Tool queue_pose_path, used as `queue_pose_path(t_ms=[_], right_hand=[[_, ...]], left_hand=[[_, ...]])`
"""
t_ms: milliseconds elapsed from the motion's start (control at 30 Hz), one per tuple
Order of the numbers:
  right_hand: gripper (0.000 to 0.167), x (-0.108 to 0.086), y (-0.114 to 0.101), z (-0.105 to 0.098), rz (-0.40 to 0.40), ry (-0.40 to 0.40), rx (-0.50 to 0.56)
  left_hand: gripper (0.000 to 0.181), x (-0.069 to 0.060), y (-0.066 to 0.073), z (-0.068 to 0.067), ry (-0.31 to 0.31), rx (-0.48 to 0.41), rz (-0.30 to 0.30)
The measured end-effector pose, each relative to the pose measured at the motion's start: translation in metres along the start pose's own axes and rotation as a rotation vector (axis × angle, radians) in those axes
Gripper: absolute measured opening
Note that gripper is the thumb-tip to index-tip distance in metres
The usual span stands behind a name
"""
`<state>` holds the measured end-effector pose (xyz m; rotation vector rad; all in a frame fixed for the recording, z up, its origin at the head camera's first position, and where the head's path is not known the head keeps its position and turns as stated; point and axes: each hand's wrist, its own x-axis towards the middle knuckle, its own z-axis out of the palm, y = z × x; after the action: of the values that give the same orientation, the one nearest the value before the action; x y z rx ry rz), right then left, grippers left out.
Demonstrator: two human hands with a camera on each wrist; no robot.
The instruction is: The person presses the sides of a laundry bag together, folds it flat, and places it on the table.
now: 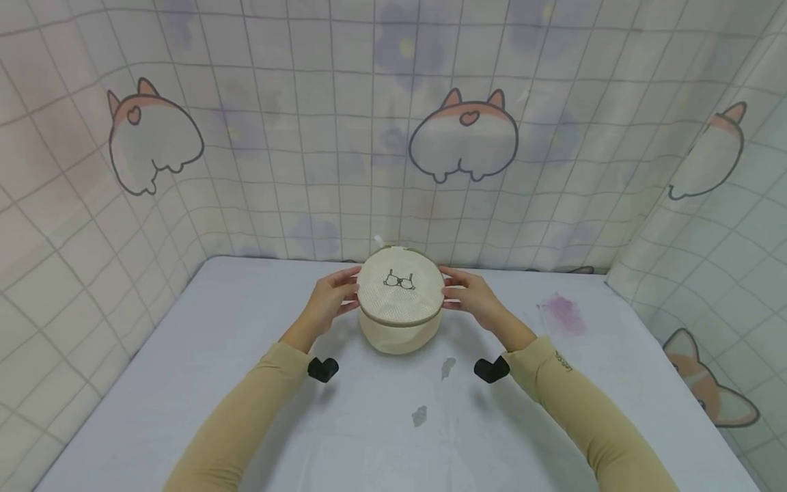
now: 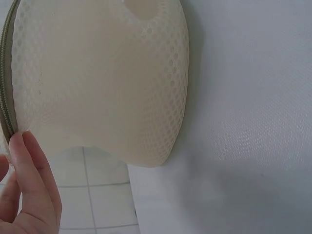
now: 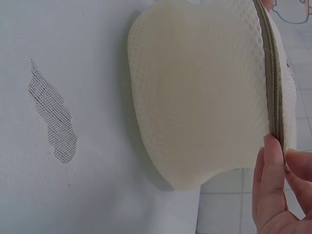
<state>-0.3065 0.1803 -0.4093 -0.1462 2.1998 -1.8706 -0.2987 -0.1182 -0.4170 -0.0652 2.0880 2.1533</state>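
A cream mesh bra wash bag [image 1: 399, 304], round, with a bra outline printed on its lid, stands on the white table [image 1: 381, 437] near the back edge. My left hand [image 1: 328, 297] pinches the bag's rim on the left side, and my right hand [image 1: 476, 297] does the same on the right. The olive zipper [image 3: 273, 78] runs round the rim and looks closed where it shows. In the left wrist view, fingertips [image 2: 22, 141] press just under the zipper, and the thumb is partly cut off by the frame. What the bag holds, if anything, cannot be seen.
Behind the table hangs a white checked curtain [image 1: 356, 137] with corgi drawings, also along both sides. Grey worn patches [image 1: 419, 415] mark the table in front of the bag. A pink stain [image 1: 562, 313] lies to the right.
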Motion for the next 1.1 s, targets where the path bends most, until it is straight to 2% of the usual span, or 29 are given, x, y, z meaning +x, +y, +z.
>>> queue_pose_path(t_ms=[400, 767, 1100], right_hand=[[0.058, -0.002, 0.000, 0.001, 0.012, 0.009, 0.007], [0.059, 0.000, 0.007, 0.005, 0.023, 0.002, 0.014], [0.060, 0.000, 0.006, 0.005, 0.018, 0.018, -0.019]], left_hand=[[0.050, -0.002, -0.001, 0.001, -0.004, 0.011, -0.008], [0.049, -0.002, -0.014, 0.000, 0.012, -0.016, -0.027], [0.049, -0.005, -0.009, 0.003, 0.008, -0.005, -0.029]])
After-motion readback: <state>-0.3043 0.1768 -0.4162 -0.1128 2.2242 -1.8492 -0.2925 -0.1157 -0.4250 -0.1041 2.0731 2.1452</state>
